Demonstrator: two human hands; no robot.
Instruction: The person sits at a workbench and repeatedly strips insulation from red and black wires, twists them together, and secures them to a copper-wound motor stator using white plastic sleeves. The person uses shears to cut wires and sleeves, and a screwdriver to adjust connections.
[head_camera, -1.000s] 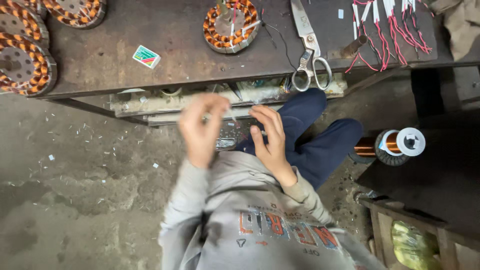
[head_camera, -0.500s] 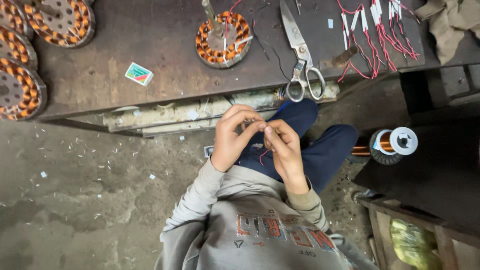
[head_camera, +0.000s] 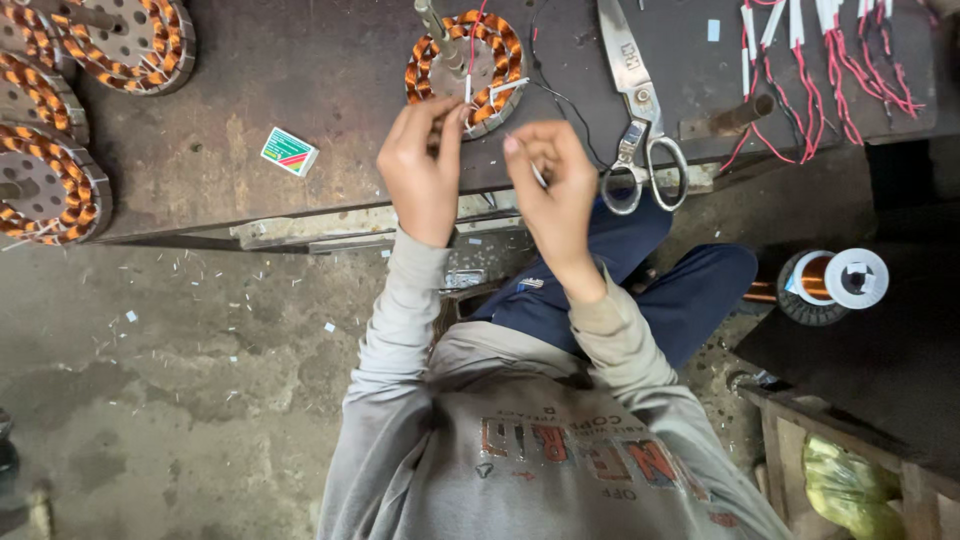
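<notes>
A round stator with copper windings (head_camera: 470, 60) sits on the dark low table (head_camera: 300, 90), a metal shaft standing in its middle. My left hand (head_camera: 422, 170) reaches to its near edge, fingertips pinched on a thin wire or sleeve there. My right hand (head_camera: 557, 190) is just right of it, fingers pinched on a small thin white piece. Both hands hover over the table's front edge. What exactly the left fingers pinch is too small to tell.
Large scissors (head_camera: 640, 110) lie right of the stator. Red and white sleeved wires (head_camera: 830, 50) lie at the far right. Wound stators (head_camera: 50, 180) sit at the left, with a small matchbox (head_camera: 288, 151) nearby. A copper wire spool (head_camera: 835, 285) rests on the floor.
Both hands rose from my lap to the stator at the table's edge, and the view moved closer to the table.
</notes>
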